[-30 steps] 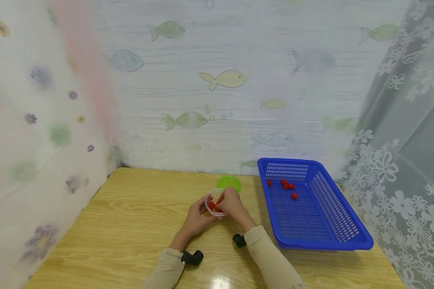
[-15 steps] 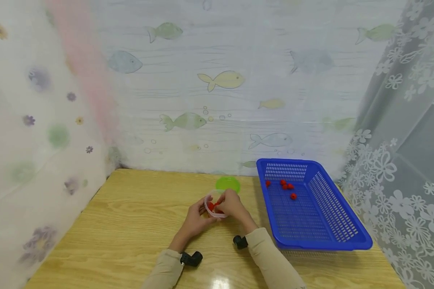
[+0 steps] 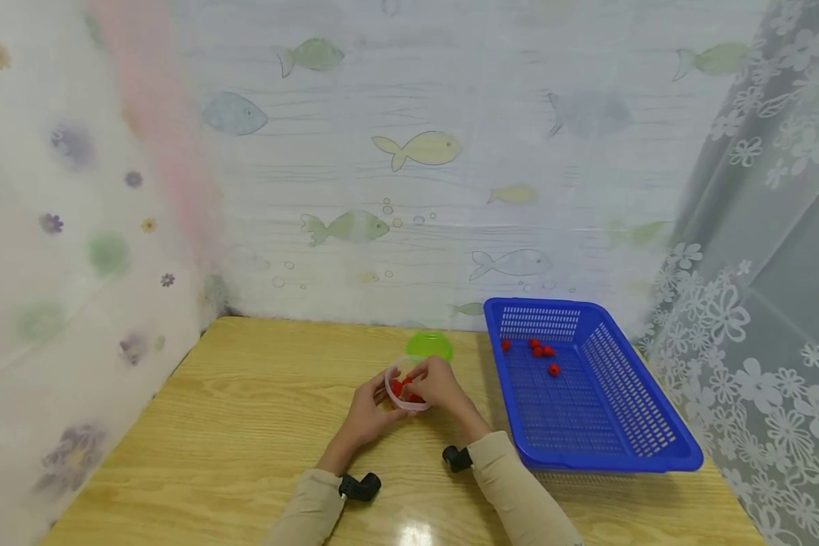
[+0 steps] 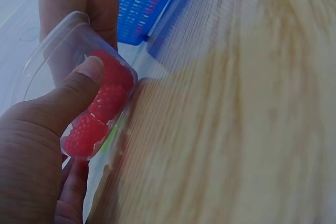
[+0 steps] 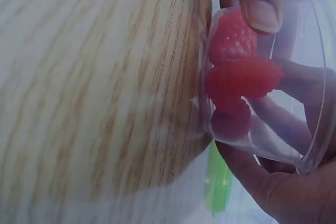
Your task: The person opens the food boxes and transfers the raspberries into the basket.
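My left hand [image 3: 366, 418] grips a small clear plastic cup [image 5: 294, 17] from its side, with the thumb lying on the wall in the left wrist view. Inside are several red raspberries [image 4: 107, 100], gathered at the bottom. From above, my right hand [image 3: 442, 385] reaches over the rim into the cup. Through the clear wall in the right wrist view, two of its fingertips sit at the end of the middle raspberry [image 5: 241, 78], pinching it. The cup tilts slightly toward the person, close over the wooden table [image 3: 259, 394].
A blue perforated basket [image 3: 512, 409] stands on the right of the table, with several raspberries [image 3: 553, 370] toward its back left. A round green lid [image 3: 430, 346] lies behind the cup. A fish-patterned curtain [image 3: 355, 152] hangs beyond the table's back edge.
My right fingers have shifted slightly inside the cup, and more red shows between them. The left hand keeps its hold, and the basket and lid stay in place.
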Action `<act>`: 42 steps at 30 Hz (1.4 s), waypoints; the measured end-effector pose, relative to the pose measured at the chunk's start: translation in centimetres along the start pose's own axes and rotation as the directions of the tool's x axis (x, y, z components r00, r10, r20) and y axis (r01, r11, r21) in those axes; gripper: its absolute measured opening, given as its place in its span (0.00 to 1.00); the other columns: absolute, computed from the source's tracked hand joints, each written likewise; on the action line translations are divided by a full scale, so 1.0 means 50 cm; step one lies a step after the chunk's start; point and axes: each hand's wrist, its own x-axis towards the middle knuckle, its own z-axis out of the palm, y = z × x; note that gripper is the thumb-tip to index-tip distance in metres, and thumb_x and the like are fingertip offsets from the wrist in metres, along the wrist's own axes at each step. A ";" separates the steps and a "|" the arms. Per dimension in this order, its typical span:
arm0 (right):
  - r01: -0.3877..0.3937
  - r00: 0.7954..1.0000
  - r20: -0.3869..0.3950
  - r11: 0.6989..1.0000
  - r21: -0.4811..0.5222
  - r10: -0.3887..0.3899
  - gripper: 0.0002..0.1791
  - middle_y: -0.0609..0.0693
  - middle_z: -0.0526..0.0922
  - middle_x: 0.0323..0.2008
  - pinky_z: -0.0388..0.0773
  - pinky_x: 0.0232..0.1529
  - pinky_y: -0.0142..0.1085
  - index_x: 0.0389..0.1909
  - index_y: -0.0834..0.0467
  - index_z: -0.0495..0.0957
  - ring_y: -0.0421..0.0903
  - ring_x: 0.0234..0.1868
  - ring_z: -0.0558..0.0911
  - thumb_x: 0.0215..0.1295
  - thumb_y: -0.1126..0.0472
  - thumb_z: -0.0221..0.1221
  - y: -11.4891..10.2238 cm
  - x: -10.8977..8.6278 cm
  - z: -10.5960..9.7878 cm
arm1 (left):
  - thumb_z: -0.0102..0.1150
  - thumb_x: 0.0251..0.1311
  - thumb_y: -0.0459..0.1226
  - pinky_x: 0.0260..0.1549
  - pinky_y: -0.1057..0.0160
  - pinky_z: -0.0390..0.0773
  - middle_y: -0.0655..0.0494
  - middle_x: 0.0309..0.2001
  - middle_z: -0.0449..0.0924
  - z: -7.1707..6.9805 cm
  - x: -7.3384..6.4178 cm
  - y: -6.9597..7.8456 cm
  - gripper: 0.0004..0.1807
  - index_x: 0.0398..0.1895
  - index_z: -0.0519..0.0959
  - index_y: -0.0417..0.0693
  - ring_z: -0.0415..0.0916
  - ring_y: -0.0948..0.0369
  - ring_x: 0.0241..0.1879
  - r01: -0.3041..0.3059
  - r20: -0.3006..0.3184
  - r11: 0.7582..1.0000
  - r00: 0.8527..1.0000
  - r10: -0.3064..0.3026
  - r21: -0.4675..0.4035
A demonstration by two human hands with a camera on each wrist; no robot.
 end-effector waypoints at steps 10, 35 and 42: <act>0.055 0.992 -0.117 0.996 0.068 -0.047 0.08 0.62 0.83 0.48 0.79 0.54 0.50 0.32 0.65 0.89 0.56 0.51 0.78 0.55 0.64 0.73 -0.019 -0.010 0.002 | 0.79 0.51 0.33 0.67 0.54 0.72 0.41 0.72 0.69 0.000 -0.003 0.005 0.48 0.75 0.64 0.38 0.69 0.48 0.70 0.030 -0.021 0.999 0.999 -0.030 -0.018; 0.146 0.959 -0.281 0.889 0.434 -0.020 0.13 0.58 0.83 0.53 0.74 0.68 0.56 0.48 0.65 0.85 0.59 0.60 0.77 0.64 0.64 0.69 -0.101 -0.082 -0.030 | 0.76 0.51 0.25 0.66 0.44 0.72 0.33 0.68 0.71 0.005 -0.006 0.028 0.46 0.74 0.64 0.32 0.70 0.40 0.68 0.052 -0.075 0.999 0.996 -0.052 -0.001; 0.144 0.958 -0.286 0.851 0.506 0.008 0.15 0.60 0.85 0.51 0.82 0.58 0.36 0.52 0.68 0.83 0.51 0.54 0.82 0.67 0.65 0.66 -0.119 -0.111 -0.077 | 0.78 0.50 0.30 0.66 0.50 0.72 0.36 0.68 0.71 0.003 -0.004 0.021 0.48 0.75 0.64 0.34 0.70 0.43 0.69 0.058 -0.049 0.998 0.997 -0.060 -0.035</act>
